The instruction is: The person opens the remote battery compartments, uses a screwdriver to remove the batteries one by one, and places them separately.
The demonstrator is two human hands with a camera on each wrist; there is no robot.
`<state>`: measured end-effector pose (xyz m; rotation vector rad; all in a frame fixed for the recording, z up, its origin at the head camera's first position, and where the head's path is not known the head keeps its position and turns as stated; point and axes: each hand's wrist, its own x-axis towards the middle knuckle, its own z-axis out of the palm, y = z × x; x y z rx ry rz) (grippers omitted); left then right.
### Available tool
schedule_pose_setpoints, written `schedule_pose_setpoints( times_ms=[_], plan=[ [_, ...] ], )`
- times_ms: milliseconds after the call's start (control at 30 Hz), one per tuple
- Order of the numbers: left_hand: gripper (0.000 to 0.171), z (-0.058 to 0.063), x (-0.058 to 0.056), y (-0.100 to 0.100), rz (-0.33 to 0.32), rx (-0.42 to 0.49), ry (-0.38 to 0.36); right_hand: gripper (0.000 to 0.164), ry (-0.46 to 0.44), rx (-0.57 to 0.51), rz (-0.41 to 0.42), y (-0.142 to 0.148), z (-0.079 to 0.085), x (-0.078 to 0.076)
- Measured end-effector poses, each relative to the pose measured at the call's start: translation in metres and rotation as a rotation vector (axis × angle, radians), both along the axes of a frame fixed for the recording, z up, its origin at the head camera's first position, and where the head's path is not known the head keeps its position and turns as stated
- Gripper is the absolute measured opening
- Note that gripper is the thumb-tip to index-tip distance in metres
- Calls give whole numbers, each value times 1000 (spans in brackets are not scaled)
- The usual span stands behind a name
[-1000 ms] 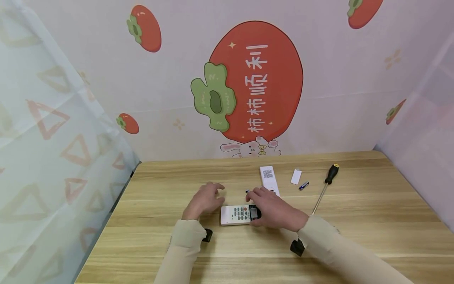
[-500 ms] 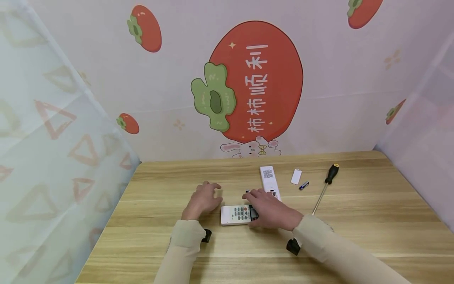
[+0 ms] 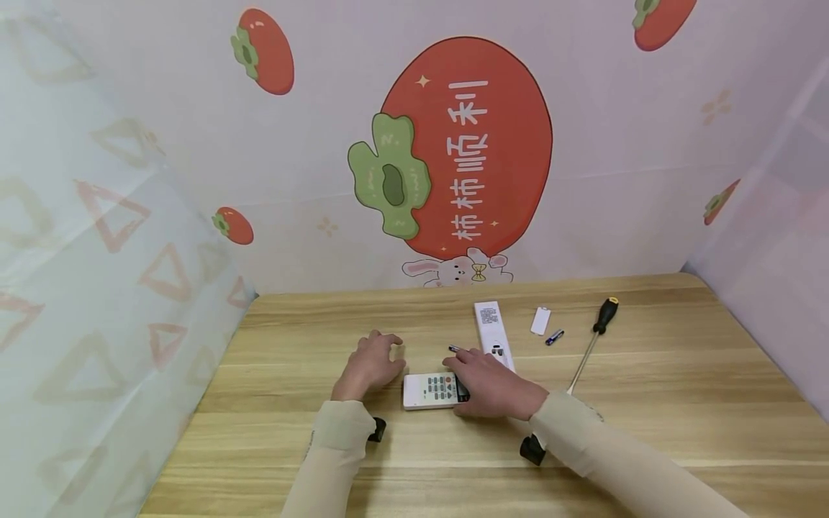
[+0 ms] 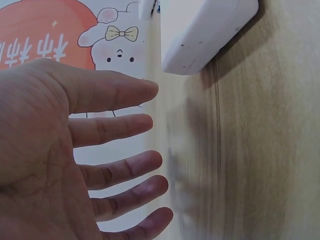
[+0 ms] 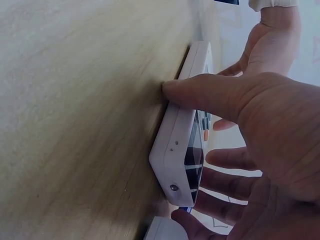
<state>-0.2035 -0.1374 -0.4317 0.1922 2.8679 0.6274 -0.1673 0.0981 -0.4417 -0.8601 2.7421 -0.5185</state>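
A white remote control [image 3: 427,392] with a dark screen end lies buttons up on the wooden table. My right hand [image 3: 488,385] holds it around the screen end. In the right wrist view the thumb [image 5: 190,92] touches its near side and the other fingers reach around the far side. Just beyond the left end of the remote my left hand [image 3: 370,365] hovers with fingers spread, touching nothing. Behind the right hand lies a second remote control [image 3: 491,327], back up, its battery compartment uncovered and its near end partly hidden. A small battery [image 3: 455,349] lies near the right fingertips.
Farther back on the right are a white battery cover [image 3: 540,321], another small battery [image 3: 554,337] and a screwdriver [image 3: 599,324] with a black handle. The screwdriver's tip runs behind the right sleeve. A printed backdrop [image 3: 311,180] stands along the table's rear edge.
My right hand has shifted slightly left, farther over the remote's screen end. More of the second remote's battery compartment shows. The left hand has drawn slightly away from the remote.
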Motion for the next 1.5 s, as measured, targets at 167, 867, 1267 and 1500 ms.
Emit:
schedule_pose_setpoints(
  times_ms=[167,867,1267,1500],
  plan=[
    [41,-2,0,0,5,11,-6,67,19,-6,15,-1,-1,0],
    [38,-2,0,-1,-7,6,-19,62,70,-90,-9,-3,0,-3],
    [38,-1,0,-1,-19,13,-22,58,68,-92,-20,-4,4,-2],
    [39,0,1,-1,-18,17,-24,53,79,-68,-15,-5,4,-3]
  ],
)
